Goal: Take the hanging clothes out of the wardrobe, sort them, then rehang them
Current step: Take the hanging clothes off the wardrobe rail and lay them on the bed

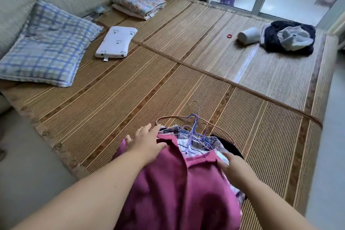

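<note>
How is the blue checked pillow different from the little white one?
The blue checked pillow is bigger, with crossing blue lines; the white pillow is smaller and flatter, with small dark prints. Both lie on the woven mat.

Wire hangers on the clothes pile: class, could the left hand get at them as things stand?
Probably yes: the left hand rests open on the pink garment beside the wire hangers, whose hooks lie uncovered.

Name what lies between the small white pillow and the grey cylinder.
Head view: bare striped woven mat and, near the grey cylinder, a small red ring.
</note>
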{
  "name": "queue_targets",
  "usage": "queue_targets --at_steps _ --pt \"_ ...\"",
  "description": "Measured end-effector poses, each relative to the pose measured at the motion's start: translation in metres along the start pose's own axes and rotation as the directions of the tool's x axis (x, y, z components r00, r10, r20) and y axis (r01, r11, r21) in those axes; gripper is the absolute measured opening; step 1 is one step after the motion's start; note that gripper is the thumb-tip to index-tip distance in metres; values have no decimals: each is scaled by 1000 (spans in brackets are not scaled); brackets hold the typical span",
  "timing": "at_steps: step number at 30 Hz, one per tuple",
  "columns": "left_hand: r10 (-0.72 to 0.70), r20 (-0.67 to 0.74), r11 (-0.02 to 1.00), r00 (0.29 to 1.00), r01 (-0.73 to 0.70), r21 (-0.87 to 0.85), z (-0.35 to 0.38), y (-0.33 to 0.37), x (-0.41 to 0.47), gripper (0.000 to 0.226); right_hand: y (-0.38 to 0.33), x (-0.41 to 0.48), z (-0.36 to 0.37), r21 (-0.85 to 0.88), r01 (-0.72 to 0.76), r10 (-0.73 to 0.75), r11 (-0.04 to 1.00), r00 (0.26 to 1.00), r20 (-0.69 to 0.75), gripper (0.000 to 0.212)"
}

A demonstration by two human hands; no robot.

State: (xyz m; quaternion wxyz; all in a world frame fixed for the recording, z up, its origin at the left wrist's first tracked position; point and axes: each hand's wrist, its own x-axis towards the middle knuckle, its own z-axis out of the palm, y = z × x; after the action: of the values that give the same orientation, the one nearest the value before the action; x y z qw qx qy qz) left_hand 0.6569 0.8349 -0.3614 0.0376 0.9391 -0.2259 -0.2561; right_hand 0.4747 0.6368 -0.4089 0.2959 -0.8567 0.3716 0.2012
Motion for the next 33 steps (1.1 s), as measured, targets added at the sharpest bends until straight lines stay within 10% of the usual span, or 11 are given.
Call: queue_targets --at_steps 11,20,33 --pt "-30 -149 999 988 25 -37 -72 -53 -100 62 -169 -56 -18 -92 524 -528 846 849 -13 50" --pt "-261 -544 964 797 247 -101 -166 -202 -300 67 -392 -241 11 -168 950 -962 263 272 31 60" --pt "-489 -842 739 227 621 -262 -202 -341 -633 67 -573 -548 103 -116 892 -898 -437 -426 106 61"
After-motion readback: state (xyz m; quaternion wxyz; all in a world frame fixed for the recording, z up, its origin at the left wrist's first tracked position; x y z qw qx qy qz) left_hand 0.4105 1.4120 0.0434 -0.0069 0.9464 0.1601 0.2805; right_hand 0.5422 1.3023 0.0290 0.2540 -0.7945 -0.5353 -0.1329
